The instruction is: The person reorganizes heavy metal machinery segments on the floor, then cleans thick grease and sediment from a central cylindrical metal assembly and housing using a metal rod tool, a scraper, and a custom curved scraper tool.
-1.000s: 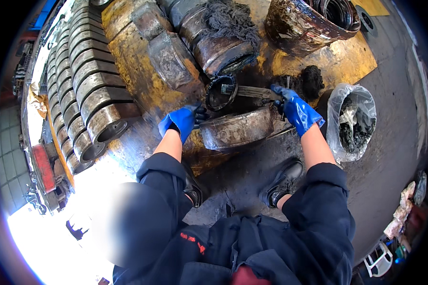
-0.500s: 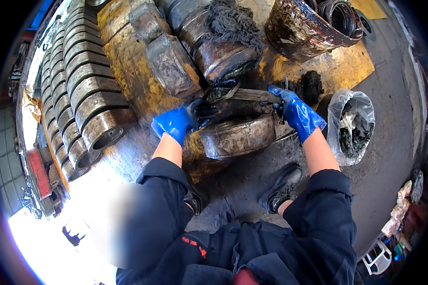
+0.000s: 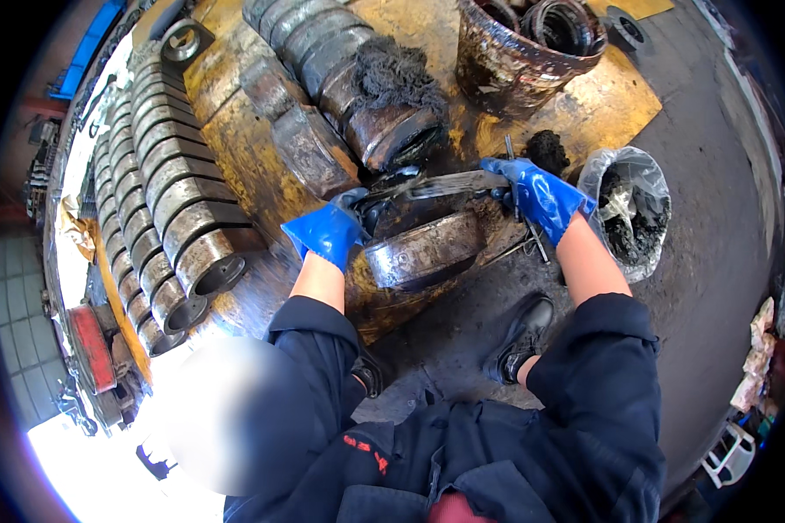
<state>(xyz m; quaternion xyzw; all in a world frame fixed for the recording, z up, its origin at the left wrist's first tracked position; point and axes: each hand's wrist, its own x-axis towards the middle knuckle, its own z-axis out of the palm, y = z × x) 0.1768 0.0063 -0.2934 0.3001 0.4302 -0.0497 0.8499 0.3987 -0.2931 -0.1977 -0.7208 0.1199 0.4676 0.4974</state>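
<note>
Both my hands wear blue rubber gloves darkened with grease. My right hand (image 3: 541, 196) is closed around the right end of a long flat metal bar (image 3: 449, 184). At the bar's left end, the fingers of my left hand (image 3: 330, 227) are curled in, touching or gripping it; its darkened fingertips are partly hidden. Just below the bar a thick, worn metal ring (image 3: 426, 251) lies on the stained yellow sheet. Above it, a row of greasy metal cylinders (image 3: 336, 74) carries a clump of black fibrous waste (image 3: 397, 77). A thin metal rod (image 3: 536, 235) stands beside my right hand.
Rows of machined metal rings (image 3: 192, 205) run along the left. Up right is a grimy bucket (image 3: 519, 65) holding ring-shaped parts. A plastic-lined bin (image 3: 624, 213) with black waste stands right of my hand. Black waste (image 3: 547, 152) also lies nearby. My shoes (image 3: 522, 336) are below.
My left hand has come in to the bar's left end, its fingers now curled. The bar has turned slightly in my right hand. The view has shifted a little.
</note>
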